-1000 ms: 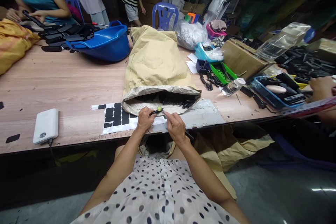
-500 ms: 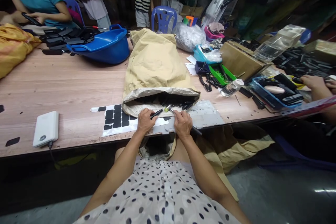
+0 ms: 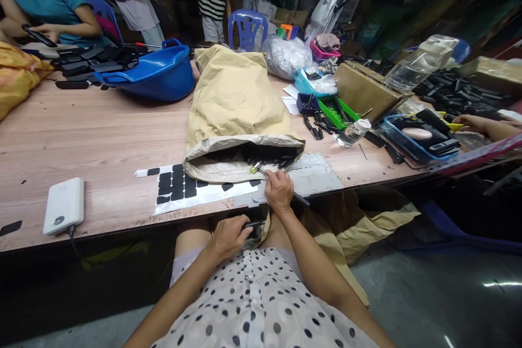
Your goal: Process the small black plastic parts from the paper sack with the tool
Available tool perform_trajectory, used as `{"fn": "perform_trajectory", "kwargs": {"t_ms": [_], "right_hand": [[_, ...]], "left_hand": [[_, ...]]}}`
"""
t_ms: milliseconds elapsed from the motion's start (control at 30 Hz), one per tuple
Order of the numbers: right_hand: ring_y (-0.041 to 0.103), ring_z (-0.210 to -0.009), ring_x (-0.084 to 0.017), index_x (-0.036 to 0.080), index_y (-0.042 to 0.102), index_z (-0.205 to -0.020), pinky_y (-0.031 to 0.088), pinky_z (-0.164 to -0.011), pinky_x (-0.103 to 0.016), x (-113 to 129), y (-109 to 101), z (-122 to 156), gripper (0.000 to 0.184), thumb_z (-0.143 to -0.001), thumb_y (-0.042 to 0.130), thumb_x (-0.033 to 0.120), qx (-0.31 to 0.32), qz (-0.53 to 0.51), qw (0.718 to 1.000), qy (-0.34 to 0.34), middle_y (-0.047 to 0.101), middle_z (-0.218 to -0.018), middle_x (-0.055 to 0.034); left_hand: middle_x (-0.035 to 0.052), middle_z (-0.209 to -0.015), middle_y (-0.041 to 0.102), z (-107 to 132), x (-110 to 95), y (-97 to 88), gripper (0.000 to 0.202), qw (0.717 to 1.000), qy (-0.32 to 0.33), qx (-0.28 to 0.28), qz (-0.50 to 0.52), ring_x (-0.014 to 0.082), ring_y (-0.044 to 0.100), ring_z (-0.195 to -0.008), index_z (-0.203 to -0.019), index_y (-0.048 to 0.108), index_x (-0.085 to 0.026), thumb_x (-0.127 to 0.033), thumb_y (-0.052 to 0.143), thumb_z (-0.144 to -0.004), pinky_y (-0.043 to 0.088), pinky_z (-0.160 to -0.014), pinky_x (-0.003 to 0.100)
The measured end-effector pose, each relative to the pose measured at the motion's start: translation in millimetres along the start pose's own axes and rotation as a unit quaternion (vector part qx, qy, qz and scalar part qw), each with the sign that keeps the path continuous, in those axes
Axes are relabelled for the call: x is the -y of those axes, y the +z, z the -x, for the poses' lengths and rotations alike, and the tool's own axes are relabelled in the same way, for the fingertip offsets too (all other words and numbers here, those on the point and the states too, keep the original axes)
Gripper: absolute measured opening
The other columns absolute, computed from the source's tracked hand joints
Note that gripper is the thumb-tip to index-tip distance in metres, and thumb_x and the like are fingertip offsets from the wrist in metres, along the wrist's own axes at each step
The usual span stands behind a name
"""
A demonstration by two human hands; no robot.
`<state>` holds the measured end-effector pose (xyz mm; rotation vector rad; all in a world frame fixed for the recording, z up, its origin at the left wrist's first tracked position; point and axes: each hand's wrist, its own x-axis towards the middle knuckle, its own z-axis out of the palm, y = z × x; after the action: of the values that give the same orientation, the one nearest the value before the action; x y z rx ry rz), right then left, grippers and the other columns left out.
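My right hand (image 3: 279,190) rests on the table's front edge, closed around a screwdriver (image 3: 261,171) whose yellow-green tip lies at the mouth of a tan paper sack (image 3: 234,103). Inside the sack's mouth lie several small black parts (image 3: 281,162). My left hand (image 3: 228,236) is below the table edge over my lap, fingers closed on a thin black part (image 3: 253,224). A white sheet with black adhesive pads (image 3: 176,187) lies on the table left of the sack's mouth.
A white power bank (image 3: 63,205) with a cable sits near the front left edge. A blue tub (image 3: 150,70), a green tray (image 3: 336,111), a water bottle (image 3: 353,133) and a blue tray (image 3: 416,141) stand farther back. Other people work at the far left and right.
My left hand has dropped from the table edge down to my lap, taking the black part with it. My right hand stays at the sack's mouth with the screwdriver.
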<state>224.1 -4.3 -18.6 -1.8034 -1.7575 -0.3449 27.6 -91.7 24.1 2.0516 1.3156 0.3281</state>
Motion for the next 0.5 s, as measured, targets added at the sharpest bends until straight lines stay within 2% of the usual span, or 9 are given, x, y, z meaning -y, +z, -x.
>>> {"fn": "perform_trajectory", "kwargs": {"t_ms": [67,133,233,367,433,500], "right_hand": [[0.045,-0.084,-0.021,0.027,0.076,-0.107,0.03,-0.072,-0.032,0.3,0.7,-0.1,0.026,-0.093,0.056,0.017,-0.003,-0.002,1.0,0.001,0.059,-0.088,-0.0055],[0.045,-0.083,-0.021,0.027,0.076,-0.107,0.03,-0.072,-0.032,0.7,1.1,-0.4,0.027,-0.093,0.055,0.017,-0.006,-0.005,1.0,0.001,0.059,-0.088,-0.0055],[0.045,-0.082,-0.021,0.027,0.076,-0.107,0.03,-0.071,-0.032,1.5,1.3,-0.7,0.027,-0.092,0.055,0.017,-0.006,-0.003,1.0,-0.003,0.059,-0.087,-0.0056],[0.044,-0.084,-0.022,0.027,0.075,-0.109,0.03,-0.071,-0.032,2.3,1.1,-0.2,0.028,-0.093,0.055,0.018,0.006,0.003,1.0,-0.003,0.058,-0.089,-0.0063],[0.044,-0.084,-0.022,0.027,0.075,-0.11,0.03,-0.071,-0.032,2.6,0.9,0.3,0.028,-0.093,0.054,0.018,0.011,0.004,1.0,-0.002,0.058,-0.089,-0.0065],[0.044,-0.084,-0.022,0.027,0.075,-0.11,0.03,-0.072,-0.032,2.9,0.8,0.9,0.028,-0.093,0.054,0.017,0.012,0.006,1.0,-0.001,0.058,-0.089,-0.0065]], "left_hand": [[0.0037,-0.095,0.077,2.6,1.6,11.4,0.019,0.996,-0.063,0.043,-0.043,0.0232,0.073,-0.086,-0.1,0.069,-0.026,-0.029,0.051,-0.093,0.05,-0.072,0.031],[0.0053,-0.095,0.077,-1.3,5.5,18.1,0.017,0.988,-0.116,0.063,-0.079,0.0249,0.074,-0.087,-0.098,0.07,-0.026,-0.027,0.054,-0.092,0.049,-0.07,0.032],[0.0072,-0.085,0.076,-9.7,9.1,18.1,0.014,0.978,-0.152,0.101,-0.104,0.0264,0.074,-0.084,-0.091,0.071,-0.023,-0.023,0.058,-0.089,0.049,-0.069,0.033],[0.0057,-0.077,0.073,-19.7,2.6,1.9,0.006,0.98,-0.11,0.156,-0.055,0.0261,0.073,-0.08,-0.073,0.07,-0.021,-0.025,0.069,-0.078,0.049,-0.068,0.032],[0.0022,-0.071,0.071,-30.7,-4.0,-12.4,0.014,0.981,-0.084,0.176,-0.011,0.0223,0.07,-0.071,-0.072,0.07,-0.022,-0.033,0.067,-0.08,0.048,-0.065,0.03],[-0.0002,-0.065,0.068,-49.5,-10.0,-29.7,0.025,0.984,-0.07,0.157,0.043,0.0185,0.065,-0.06,-0.077,0.071,-0.021,-0.041,0.058,-0.087,0.047,-0.061,0.028]]}}
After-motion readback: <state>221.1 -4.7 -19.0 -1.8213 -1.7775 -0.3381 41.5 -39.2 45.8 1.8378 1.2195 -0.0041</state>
